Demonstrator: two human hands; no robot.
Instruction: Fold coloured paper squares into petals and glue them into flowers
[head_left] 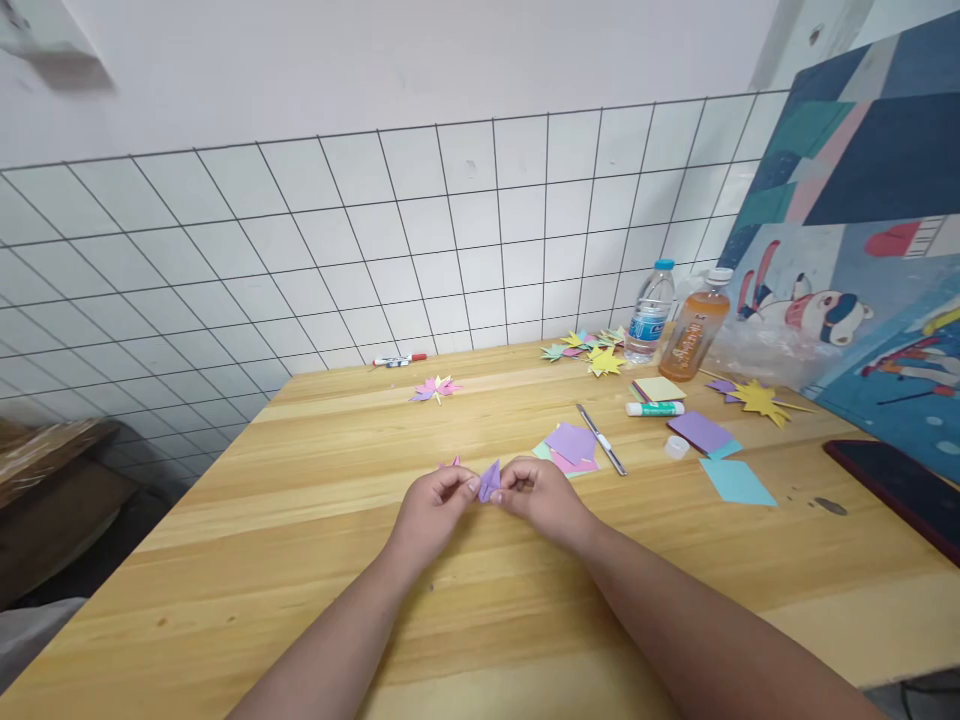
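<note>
Between my two hands, just above the wooden table (pixel 300 500), is a small folded piece of purple paper (pixel 490 480) with a pointed top. The fingers of my left hand (pixel 439 497) pinch its left side. My right hand (pixel 541 495) pinches its right side, thumb toward me. Behind my left fingers a bit of pink folded paper (pixel 451 463) shows, mostly hidden. Loose purple, pink and green paper squares (pixel 571 443) lie just beyond my right hand, with a slim craft knife (pixel 602 440) beside them.
A pink and purple paper star (pixel 436 389) and markers (pixel 400 360) lie farther back. Several paper stars (pixel 604 360), a water bottle (pixel 649 315), an orange drink bottle (pixel 695 328), a glue stick (pixel 655 409), its cap (pixel 676 447), blue paper (pixel 739 482) and a phone (pixel 892 490) are rightward.
</note>
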